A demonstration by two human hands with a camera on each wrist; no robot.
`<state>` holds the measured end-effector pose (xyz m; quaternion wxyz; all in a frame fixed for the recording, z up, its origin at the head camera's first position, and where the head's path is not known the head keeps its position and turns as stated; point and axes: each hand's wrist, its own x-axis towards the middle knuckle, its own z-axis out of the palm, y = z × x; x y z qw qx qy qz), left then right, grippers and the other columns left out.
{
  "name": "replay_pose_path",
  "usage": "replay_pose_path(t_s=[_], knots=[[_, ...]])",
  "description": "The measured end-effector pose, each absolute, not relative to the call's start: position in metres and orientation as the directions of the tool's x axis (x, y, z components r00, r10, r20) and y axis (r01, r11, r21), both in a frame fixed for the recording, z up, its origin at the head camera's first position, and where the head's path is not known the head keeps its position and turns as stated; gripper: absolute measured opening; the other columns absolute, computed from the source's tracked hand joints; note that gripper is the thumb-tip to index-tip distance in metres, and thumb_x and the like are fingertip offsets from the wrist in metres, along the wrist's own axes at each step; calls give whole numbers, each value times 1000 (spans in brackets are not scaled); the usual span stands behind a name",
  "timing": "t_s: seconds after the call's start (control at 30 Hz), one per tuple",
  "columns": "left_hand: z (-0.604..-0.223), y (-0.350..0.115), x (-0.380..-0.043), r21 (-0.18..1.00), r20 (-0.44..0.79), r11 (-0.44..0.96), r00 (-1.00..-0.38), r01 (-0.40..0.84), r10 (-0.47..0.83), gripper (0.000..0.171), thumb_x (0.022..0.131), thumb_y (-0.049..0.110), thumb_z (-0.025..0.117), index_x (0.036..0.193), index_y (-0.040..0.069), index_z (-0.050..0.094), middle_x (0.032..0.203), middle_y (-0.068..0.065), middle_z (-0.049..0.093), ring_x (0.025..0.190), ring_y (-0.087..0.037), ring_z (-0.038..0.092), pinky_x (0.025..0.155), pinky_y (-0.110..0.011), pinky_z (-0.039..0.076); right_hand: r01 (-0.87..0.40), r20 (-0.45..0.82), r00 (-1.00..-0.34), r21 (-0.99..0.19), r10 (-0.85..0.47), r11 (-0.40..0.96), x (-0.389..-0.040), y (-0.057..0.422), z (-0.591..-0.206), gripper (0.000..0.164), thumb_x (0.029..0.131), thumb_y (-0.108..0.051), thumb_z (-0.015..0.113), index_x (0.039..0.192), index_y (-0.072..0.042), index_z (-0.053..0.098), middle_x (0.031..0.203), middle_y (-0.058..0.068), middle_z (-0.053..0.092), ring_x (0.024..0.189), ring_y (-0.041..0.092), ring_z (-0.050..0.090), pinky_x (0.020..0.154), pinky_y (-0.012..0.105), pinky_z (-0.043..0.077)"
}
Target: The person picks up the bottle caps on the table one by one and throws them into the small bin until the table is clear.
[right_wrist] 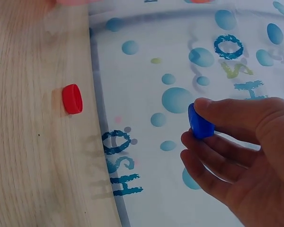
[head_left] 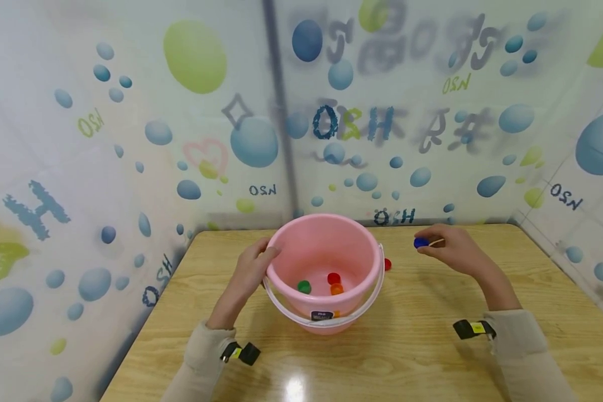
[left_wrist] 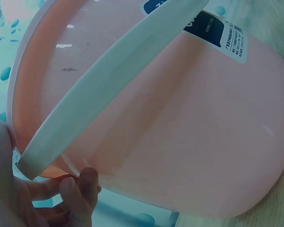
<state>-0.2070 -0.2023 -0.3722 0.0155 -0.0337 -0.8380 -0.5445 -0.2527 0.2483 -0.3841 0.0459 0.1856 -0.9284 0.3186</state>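
A pink bucket stands on the wooden table. My left hand grips its left rim, thumb over the edge and fingers on the outside wall. Inside the bucket lie a green bottle cap, a red cap and an orange cap. To the right of the bucket, my right hand pinches a blue bottle cap between thumb and fingers, raised above the table. Another red bottle cap is on the table, close beside the bucket's right side and partly hidden by it in the head view.
The bucket's white handle hangs down across its front, over a dark label. Behind the table and along its sides hangs a white sheet printed with blue and green drops. Each sleeve carries a small black wrist camera.
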Motion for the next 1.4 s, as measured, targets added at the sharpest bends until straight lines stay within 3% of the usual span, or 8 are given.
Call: replay_pose_path(t_s=[0.43,1.0,1.4], knots=[[-373,-202,-206,913,68,401,-997,78,40,40,103,42,52,133,19,65,105,-15,71,69,-19,64,57,-32,55,-394,221,-918,-574,-328,718,-250,242,-386,34,95,-15,73,126,1,69,115,19,73,104,35,72,86,46,62],[-373,-203,-209,911,83,402,-996,92,41,39,102,41,53,130,17,67,109,-16,70,70,-17,64,58,-31,55,-410,220,-912,-521,-346,749,-246,243,-361,34,97,-18,72,125,2,68,115,18,71,105,37,71,91,54,60],[-374,-203,-208,913,75,398,-996,85,41,42,102,42,54,131,15,67,106,-17,70,67,-16,63,56,-31,53,-468,251,-884,-480,-395,742,-247,241,-353,34,96,-16,73,124,2,69,113,17,71,100,35,74,87,49,61]])
